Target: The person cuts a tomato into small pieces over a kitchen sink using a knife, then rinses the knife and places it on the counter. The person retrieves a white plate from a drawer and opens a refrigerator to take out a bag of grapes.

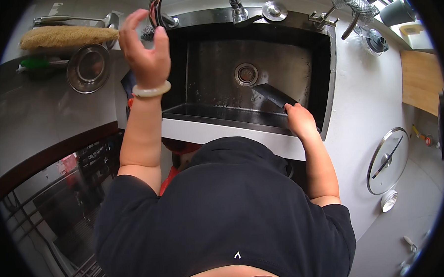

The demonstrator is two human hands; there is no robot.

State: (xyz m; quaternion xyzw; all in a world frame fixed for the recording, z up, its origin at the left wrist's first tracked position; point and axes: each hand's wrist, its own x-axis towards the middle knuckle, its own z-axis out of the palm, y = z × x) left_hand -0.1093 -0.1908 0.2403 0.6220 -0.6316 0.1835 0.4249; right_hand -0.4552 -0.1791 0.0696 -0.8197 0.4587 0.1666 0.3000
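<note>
My left hand (pixel 147 52), with a pale bangle (pixel 152 90) at its wrist, is raised at the sink's upper left corner. Its fingers are apart beside a curved chrome pipe (pixel 156 9), and I cannot tell whether they touch it. In my right hand (pixel 301 118) is a dark cleaver (pixel 274 95), held near the sink's front right part. The blade points up and left, towards the drain (pixel 246 74) of the dark metal sink (pixel 218 57). Part of the handle is hidden by my fingers.
A loofah (pixel 67 36), a metal spatula (pixel 72 18) and a metal bowl (pixel 89 69) are at the left. Behind the sink stand a faucet (pixel 239 13) and a round metal strainer (pixel 274 11). A glass lid (pixel 387 161) and a wooden board (pixel 419 79) are at the right.
</note>
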